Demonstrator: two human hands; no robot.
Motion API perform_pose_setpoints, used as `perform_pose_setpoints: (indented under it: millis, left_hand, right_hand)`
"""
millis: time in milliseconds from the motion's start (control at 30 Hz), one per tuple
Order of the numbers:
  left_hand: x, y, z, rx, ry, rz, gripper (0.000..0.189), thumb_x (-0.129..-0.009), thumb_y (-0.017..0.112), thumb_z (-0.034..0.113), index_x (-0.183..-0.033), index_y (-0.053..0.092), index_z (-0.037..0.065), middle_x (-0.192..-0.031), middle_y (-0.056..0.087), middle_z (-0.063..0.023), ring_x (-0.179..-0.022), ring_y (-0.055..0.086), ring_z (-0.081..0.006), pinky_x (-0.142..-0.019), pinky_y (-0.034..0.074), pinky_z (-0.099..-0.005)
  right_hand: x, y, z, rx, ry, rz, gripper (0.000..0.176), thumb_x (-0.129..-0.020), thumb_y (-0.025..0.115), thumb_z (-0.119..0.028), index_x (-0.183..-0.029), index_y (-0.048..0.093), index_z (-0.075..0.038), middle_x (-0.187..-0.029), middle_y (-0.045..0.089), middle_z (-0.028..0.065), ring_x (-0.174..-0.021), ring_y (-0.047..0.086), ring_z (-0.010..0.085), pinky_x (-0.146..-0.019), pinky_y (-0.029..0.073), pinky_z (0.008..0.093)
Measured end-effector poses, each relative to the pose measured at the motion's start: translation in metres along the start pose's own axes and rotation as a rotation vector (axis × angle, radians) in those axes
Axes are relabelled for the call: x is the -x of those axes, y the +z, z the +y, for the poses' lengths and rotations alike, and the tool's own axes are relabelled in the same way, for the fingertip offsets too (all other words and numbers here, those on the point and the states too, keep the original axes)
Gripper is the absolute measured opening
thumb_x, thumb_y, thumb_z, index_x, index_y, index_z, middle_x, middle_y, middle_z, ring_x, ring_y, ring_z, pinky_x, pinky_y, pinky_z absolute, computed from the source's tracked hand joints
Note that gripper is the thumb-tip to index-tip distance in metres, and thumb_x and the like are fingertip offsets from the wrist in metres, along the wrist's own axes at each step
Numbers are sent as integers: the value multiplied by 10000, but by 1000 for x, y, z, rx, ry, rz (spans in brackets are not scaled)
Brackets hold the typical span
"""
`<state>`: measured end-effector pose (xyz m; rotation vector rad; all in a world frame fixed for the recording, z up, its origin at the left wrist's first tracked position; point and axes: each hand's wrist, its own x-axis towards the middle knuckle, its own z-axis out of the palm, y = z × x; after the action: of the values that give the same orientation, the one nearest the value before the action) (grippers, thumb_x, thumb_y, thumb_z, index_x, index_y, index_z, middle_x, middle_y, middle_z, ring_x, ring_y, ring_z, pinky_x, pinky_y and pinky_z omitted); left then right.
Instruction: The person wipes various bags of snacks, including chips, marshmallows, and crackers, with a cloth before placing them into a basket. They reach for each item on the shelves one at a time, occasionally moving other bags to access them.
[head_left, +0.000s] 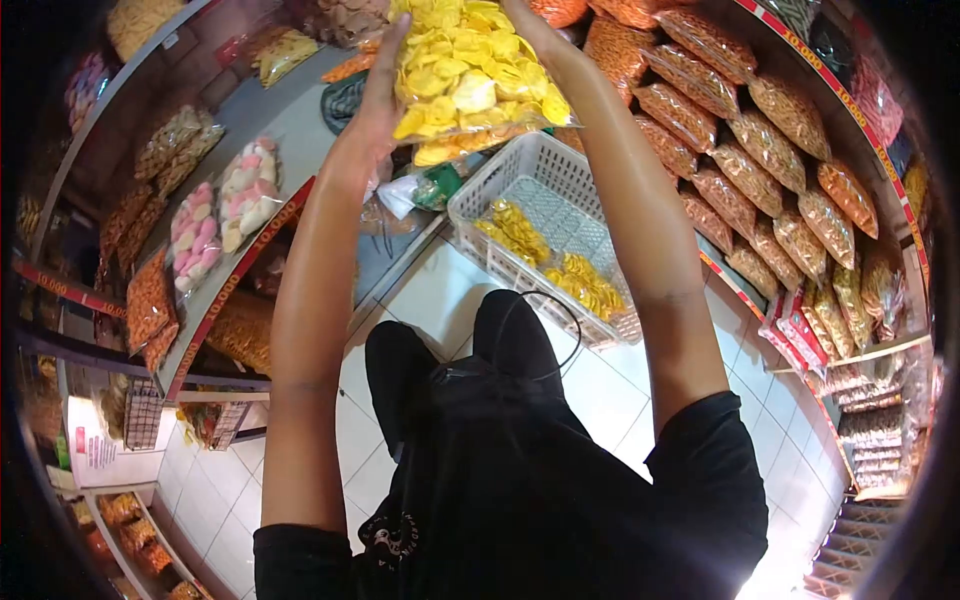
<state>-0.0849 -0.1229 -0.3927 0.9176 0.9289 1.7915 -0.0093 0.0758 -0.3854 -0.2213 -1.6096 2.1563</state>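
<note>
Yellow bag (pixel 475 85) is held up between left hand (pixel 383 100) and right hand (pixel 548 42), near crate (pixel 498 262); whether fingers spread or pinch, I cannot tell. Holding seems the step; moving needs even support.

"10.000", repeated: yellow on red strip (pixel 868 135), right shelf edge; likewise on red strips (pixel 240 264), left shelf edges. Shirt (pixel 480 510) print, white notice (pixel 97 452) text: too small to read.
</note>
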Motion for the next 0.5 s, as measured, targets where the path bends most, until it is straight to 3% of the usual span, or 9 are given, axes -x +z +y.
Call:
perform_pose_setpoints:
  millis: [100, 233, 333, 467, 500]
  left_hand:
    - [0, 15, -19, -80, -95, 29, 687, -967, 527, 546, -1421, 472, 34, -1370, 591, -154, -1217, 610, -263, -1068, 474, -398]
    - [-26, 18, -69, 105, -218, -38, 694, -953, 535, 540, -1425, 471, 36, -1360, 598, -152, -1198, 625, -275, -1046, 495, -423]
    - [-45, 19, -107, 184, -216, -73, 706, -946, 542, 545, -1434, 465, 41, -1360, 598, -157, -1200, 626, -283, -1035, 506, -440]
    - [-87, -1, -183, 336, -297, -139, 755, -926, 562, 583, -1457, 443, 59, -1400, 569, -155, -1215, 617, -296, -1048, 502, -450]
    - [-99, -9, -204, 324, -323, -142, 789, -935, 531, 622, -1482, 413, 66, -1442, 531, -156, -1242, 598, -296, -1063, 490, -449]
  right_hand:
    - [21, -23, 5, 1, 24, -17, 687, -955, 481, -621, -1318, 575, -45, -1192, 698, 112, -1002, 708, 220, -884, 575, 362]
    - [48, -54, 12, 8, 67, -23, 746, -933, 492, -656, -1348, 572, -42, -1216, 695, 119, -1009, 715, 221, -876, 585, 353]
    - [80, -68, 13, 104, 148, 107, 857, -917, 432, -733, -1414, 509, -39, -1278, 661, 138, -1077, 694, 237, -935, 563, 368]
    - [93, -119, 35, 245, 210, 171, 831, -900, 537, -700, -1414, 509, -48, -1338, 624, 137, -1142, 654, 202, -988, 531, 374]
    - [101, -121, 35, 255, 241, 166, 927, -865, 603, -691, -1456, 426, 2, -1388, 572, 173, -1189, 621, 218, -984, 524, 363]
